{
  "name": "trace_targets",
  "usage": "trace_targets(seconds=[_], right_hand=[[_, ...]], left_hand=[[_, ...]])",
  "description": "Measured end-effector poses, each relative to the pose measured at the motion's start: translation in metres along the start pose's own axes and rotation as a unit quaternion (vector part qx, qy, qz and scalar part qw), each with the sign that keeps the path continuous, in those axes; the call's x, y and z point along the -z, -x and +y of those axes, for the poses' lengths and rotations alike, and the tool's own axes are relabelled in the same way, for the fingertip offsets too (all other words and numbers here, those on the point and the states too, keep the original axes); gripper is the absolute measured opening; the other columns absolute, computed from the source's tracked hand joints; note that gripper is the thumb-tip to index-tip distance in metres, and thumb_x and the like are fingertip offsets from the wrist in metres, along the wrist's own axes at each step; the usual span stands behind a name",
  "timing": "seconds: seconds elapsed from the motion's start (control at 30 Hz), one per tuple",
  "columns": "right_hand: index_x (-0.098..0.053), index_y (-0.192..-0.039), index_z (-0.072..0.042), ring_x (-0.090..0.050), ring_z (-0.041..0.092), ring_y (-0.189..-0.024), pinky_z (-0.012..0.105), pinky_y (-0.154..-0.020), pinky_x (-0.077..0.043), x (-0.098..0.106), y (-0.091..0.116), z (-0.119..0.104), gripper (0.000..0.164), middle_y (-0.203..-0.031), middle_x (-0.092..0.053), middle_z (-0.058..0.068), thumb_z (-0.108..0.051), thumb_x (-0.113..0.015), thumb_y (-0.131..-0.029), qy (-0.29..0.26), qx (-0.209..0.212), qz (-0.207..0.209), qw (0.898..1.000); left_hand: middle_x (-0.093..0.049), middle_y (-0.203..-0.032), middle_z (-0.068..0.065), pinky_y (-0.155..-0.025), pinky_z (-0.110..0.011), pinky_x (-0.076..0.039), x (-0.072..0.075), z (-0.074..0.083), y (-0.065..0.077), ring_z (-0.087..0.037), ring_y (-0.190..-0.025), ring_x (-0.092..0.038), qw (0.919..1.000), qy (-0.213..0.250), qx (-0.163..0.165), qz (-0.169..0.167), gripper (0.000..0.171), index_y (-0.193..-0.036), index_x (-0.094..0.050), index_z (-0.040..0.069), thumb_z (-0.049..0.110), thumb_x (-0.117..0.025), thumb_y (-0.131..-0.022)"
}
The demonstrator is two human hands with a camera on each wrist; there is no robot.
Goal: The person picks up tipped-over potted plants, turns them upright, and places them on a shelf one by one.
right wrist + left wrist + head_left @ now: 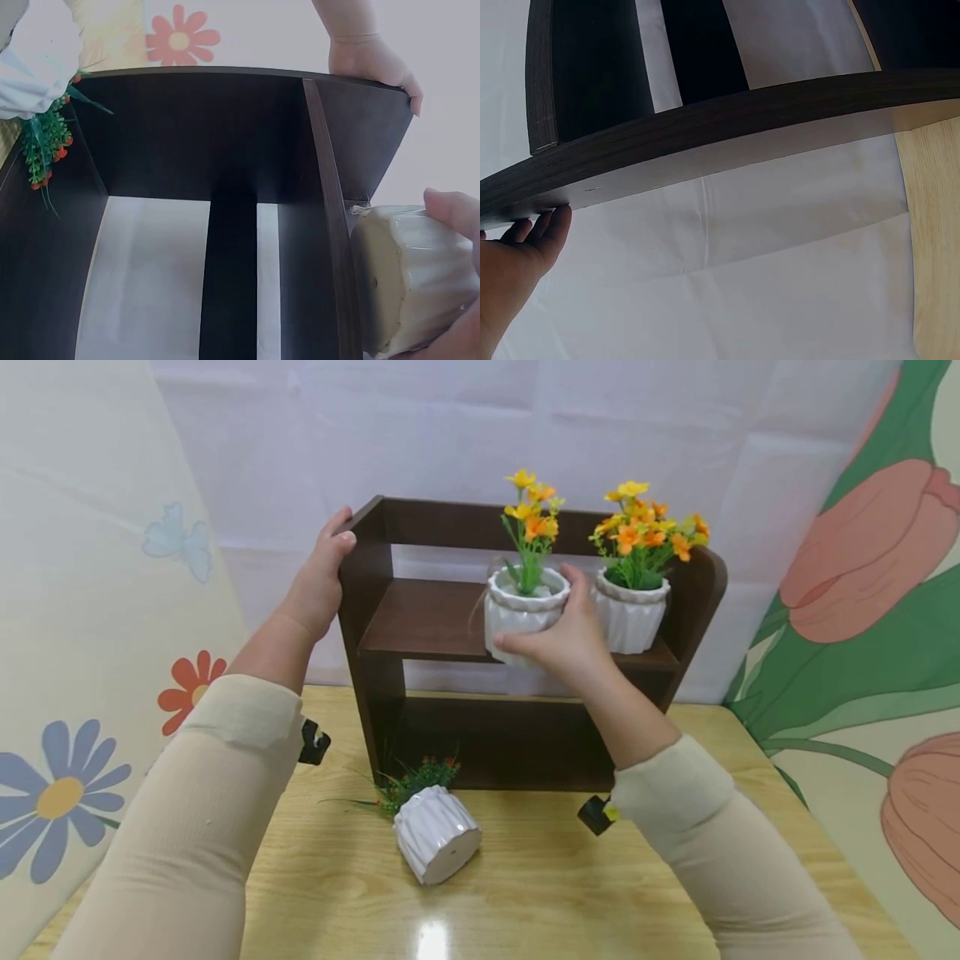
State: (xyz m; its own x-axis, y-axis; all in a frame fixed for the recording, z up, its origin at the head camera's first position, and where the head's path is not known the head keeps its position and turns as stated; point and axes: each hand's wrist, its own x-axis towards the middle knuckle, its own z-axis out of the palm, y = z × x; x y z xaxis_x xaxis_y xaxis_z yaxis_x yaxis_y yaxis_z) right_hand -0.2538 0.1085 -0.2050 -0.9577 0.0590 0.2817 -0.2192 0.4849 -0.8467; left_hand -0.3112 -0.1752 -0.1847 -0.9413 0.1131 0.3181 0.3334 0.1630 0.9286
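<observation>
My left hand [318, 577] holds the upper left side panel of a dark brown two-tier shelf [442, 518], its fingers on the outer face in the left wrist view. My right hand [573, 635] grips a white ribbed flowerpot [525, 614] with yellow and orange artificial flowers. That pot is at the upper board, overlapping the board's front edge in the head view; its underside shows in the right wrist view. Just right of it, a similar pot [633, 614] of yellow-orange flowers stands upright on the same board.
A third white pot [435, 835], with red-flowered greenery, lies on its side on the wooden table [540, 893] before the shelf's lower board [502, 743]. Pale cloth [450, 427] hangs behind the shelf. Flower-patterned panels [847, 560] flank both sides.
</observation>
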Motion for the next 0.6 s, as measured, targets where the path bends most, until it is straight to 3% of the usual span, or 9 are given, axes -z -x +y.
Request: trace_targets(seconds=[0.6], right_hand=[[-0.013,-0.154,-0.024,-0.041,0.028,-0.135,0.045,-0.108,-0.039,-0.007,-0.015,-0.002,0.118,-0.152,-0.036,0.010,-0.028,-0.090,-0.066,0.001,-0.029,0.021,0.999]], left_hand=[[-0.020,-0.159,-0.009,-0.111,-0.031,-0.022,0.000,0.001,0.001,-0.022,-0.133,-0.031,0.9999,0.012,0.002,-0.001,0.061,-0.158,-0.006,0.031,0.041,-0.022,-0.100]])
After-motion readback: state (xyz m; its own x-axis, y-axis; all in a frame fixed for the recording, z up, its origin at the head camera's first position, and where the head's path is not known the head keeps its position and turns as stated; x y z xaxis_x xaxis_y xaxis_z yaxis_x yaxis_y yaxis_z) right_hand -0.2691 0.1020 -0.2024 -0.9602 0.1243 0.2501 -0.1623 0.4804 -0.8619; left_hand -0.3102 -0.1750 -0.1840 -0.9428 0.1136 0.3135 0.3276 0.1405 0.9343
